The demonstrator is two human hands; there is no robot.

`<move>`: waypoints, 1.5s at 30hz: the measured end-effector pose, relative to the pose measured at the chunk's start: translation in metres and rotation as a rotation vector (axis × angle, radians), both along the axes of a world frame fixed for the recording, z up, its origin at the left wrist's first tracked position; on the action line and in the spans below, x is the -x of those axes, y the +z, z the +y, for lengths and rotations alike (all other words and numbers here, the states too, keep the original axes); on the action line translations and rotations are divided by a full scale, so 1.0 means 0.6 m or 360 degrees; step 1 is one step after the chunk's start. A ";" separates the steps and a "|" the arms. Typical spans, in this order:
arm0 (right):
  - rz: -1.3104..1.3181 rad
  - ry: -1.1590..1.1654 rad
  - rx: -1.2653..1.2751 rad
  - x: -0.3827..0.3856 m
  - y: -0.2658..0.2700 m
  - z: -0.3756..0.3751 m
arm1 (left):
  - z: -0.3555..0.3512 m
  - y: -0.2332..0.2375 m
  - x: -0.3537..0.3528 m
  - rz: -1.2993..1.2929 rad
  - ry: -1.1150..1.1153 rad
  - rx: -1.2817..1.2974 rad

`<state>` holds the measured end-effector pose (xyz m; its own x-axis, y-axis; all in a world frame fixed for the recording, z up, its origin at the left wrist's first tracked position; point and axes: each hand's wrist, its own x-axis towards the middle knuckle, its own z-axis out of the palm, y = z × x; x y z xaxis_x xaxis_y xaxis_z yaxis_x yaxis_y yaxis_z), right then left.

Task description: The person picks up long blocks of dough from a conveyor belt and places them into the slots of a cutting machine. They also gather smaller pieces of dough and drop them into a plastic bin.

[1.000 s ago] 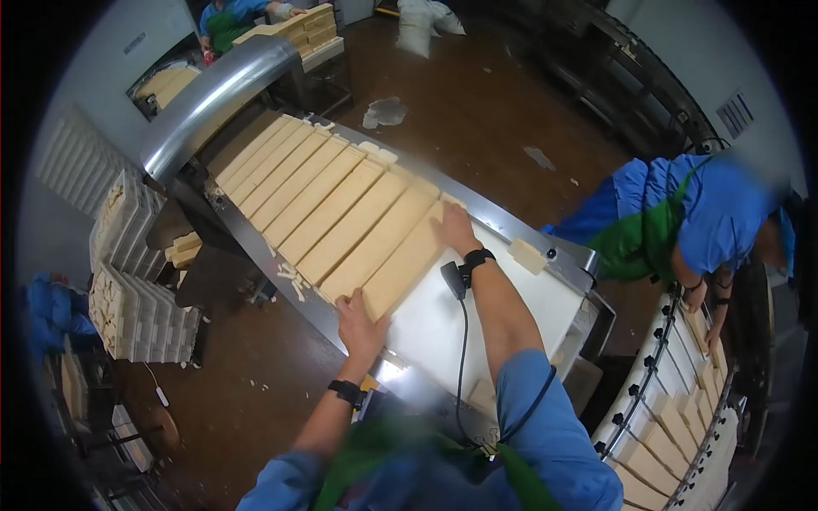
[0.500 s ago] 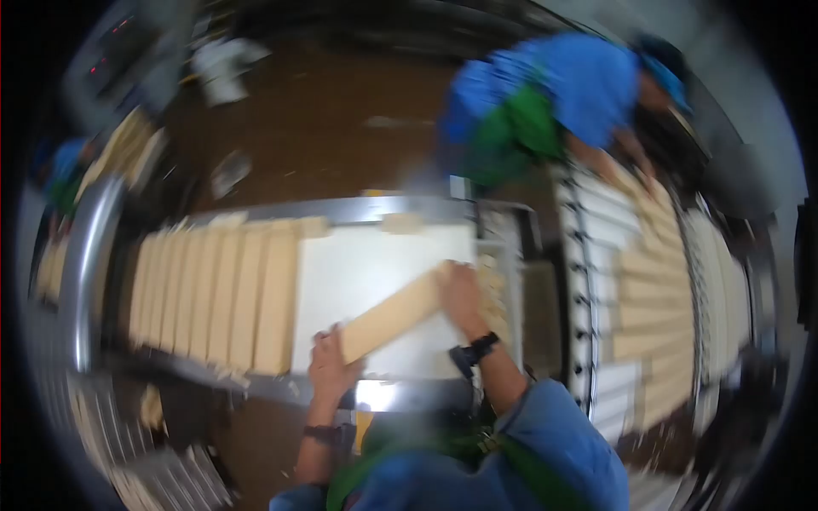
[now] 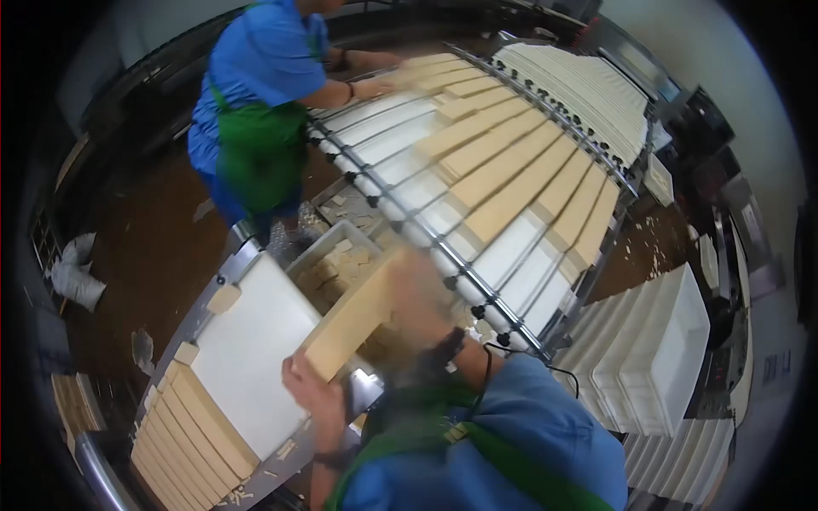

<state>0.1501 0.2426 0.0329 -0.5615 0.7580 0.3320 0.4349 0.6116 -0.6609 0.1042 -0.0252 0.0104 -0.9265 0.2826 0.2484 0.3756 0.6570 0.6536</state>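
A long pale-tan slab (image 3: 348, 330), which looks like dough, is held tilted between my hands. My left hand (image 3: 317, 390) is closed around its near lower end. At the far upper end my right hand (image 3: 417, 294) is on the slab, smeared by motion, with its fingertips partly hidden. Beneath the slab is a grey bin (image 3: 348, 232) with tan offcuts in it. To the left lies a white conveyor belt (image 3: 260, 336), and a row of similar slabs (image 3: 194, 426) sits at its lower end.
A slanted white conveyor (image 3: 400, 128) with metal guide rods carries several rows of tan slabs (image 3: 520, 183). Across it, a co-worker (image 3: 264, 102) in blue has both hands at its far end. White trays (image 3: 648, 358) are stacked at the right.
My view has turned right toward the slanted conveyor. The slab, still between my hands, has moved from over the white belt to above the offcut bin beside that conveyor.
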 end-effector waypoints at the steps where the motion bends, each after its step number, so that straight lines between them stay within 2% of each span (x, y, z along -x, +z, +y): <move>1: 0.0182 -0.0203 -0.0147 -0.028 0.000 0.072 | 0.064 0.022 -0.018 0.0079 -0.0174 0.0019; 2: 0.0365 -0.0404 -0.0296 -0.055 0.002 0.150 | 0.127 0.045 -0.035 0.0161 -0.0346 0.0037; 4: 0.0309 -0.0669 -0.0374 -0.119 0.003 0.262 | 0.216 0.069 -0.069 0.0245 -0.0617 0.0049; 5: 0.0280 -0.0643 -0.0312 -0.155 -0.003 0.315 | 0.255 0.089 -0.089 0.0248 -0.0629 0.0051; 7: 0.0255 -0.0627 -0.0253 -0.209 -0.026 0.410 | 0.323 0.136 -0.124 -0.0070 -0.0897 0.0130; 8: 0.0042 -0.0540 -0.0129 -0.230 -0.042 0.453 | 0.353 0.153 -0.136 -0.0065 -0.0905 0.0130; 9: -0.0170 -0.0453 -0.0002 -0.240 -0.036 0.475 | 0.379 0.167 -0.145 -0.0250 -0.1008 0.0234; 10: -0.0167 -0.0458 -0.0003 -0.246 -0.031 0.499 | 0.403 0.175 -0.152 -0.0436 -0.1104 0.0336; 11: -0.0544 -0.0506 0.0022 -0.251 -0.025 0.521 | 0.423 0.165 -0.154 -0.0370 -0.1151 0.0291; 12: -0.0923 -0.0548 0.0050 -0.256 -0.020 0.533 | 0.447 0.150 -0.154 -0.0370 -0.1152 0.0293; 13: -0.0922 -0.0549 0.0054 -0.261 -0.024 0.541 | 0.471 0.137 -0.152 -0.0465 -0.1169 0.0254; 14: -0.0916 -0.0594 -0.0109 -0.268 -0.032 0.544 | 0.491 0.124 -0.154 -0.0560 -0.1185 0.0217; 15: -0.0907 -0.0637 -0.0277 -0.273 -0.035 0.545 | 0.507 0.122 -0.158 -0.0560 -0.1186 0.0219; 16: -0.0907 -0.0636 -0.0279 -0.274 -0.038 0.545 | 0.523 0.122 -0.161 -0.0560 -0.1177 0.0167; 18: -0.0624 -0.0726 -0.0949 -0.276 -0.043 0.534 | 0.546 0.109 -0.169 -0.0558 -0.1162 0.0114; 21: -0.0619 -0.0572 -0.0767 -0.289 -0.048 0.490 | 0.565 0.082 -0.179 -0.0535 -0.1117 0.0073; 23: -0.0339 -0.0097 -0.0334 -0.300 -0.051 0.451 | 0.564 0.083 -0.177 -0.0573 -0.1033 -0.0005; 25: -0.0007 0.0358 -0.0271 -0.303 -0.090 0.401 | 0.559 0.070 -0.175 -0.0555 -0.1077 -0.0060; 27: -0.0253 0.0541 -0.0153 -0.304 -0.098 0.340 | 0.547 0.054 -0.170 -0.0535 -0.1133 -0.0119; 32: -0.0322 0.0473 -0.0254 -0.298 -0.036 0.287 | 0.528 0.060 -0.162 -0.0483 -0.1212 -0.0214; 35: -0.0489 0.0443 -0.0420 -0.286 -0.021 0.270 | 0.515 0.021 -0.138 -0.0485 -0.1190 -0.0384; 37: -0.0746 0.0429 -0.0595 -0.276 -0.015 0.257 | 0.481 0.012 -0.123 -0.0487 -0.1139 -0.0449; 39: -0.0832 0.0424 -0.0583 -0.270 -0.003 0.264 | 0.426 0.011 -0.101 -0.0354 -0.0839 -0.0530; 40: -0.0921 0.0414 -0.0555 -0.271 0.002 0.266 | 0.389 0.010 -0.092 -0.0356 -0.0821 -0.0533; 42: -0.1014 0.0493 -0.0557 -0.251 0.005 0.247 | 0.293 0.004 -0.068 0.0049 -0.0356 -0.0305; 44: -0.0984 0.0186 -0.0542 -0.214 -0.003 0.223 | 0.207 -0.011 -0.050 0.0097 -0.0239 -0.0290; 45: -0.0703 0.0290 -0.0587 -0.191 0.001 0.206 | 0.161 -0.012 -0.043 0.0171 -0.0199 -0.0302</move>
